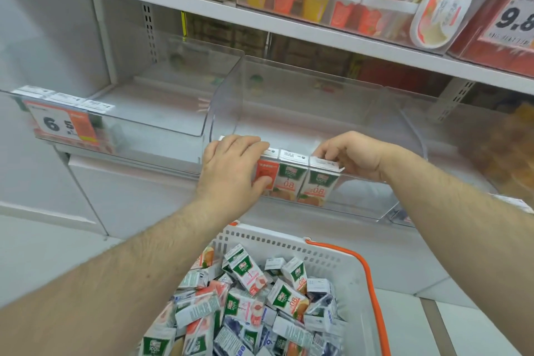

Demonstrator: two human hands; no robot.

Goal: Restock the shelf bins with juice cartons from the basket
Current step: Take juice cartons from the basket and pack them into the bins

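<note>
Left grip (234, 166) and right grip (348, 153) hold cartons (291, 179) inside bin (361, 199)

white shelving (289, 29) with orange price tags (62, 124) stands over a pale tiled floor (462, 324) under even light.

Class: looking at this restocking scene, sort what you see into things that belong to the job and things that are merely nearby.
Belongs to the job:
juice cartons
clear bin
basket
left hand
right hand

Merely nearby:
price tag
upper-shelf tubs
</note>
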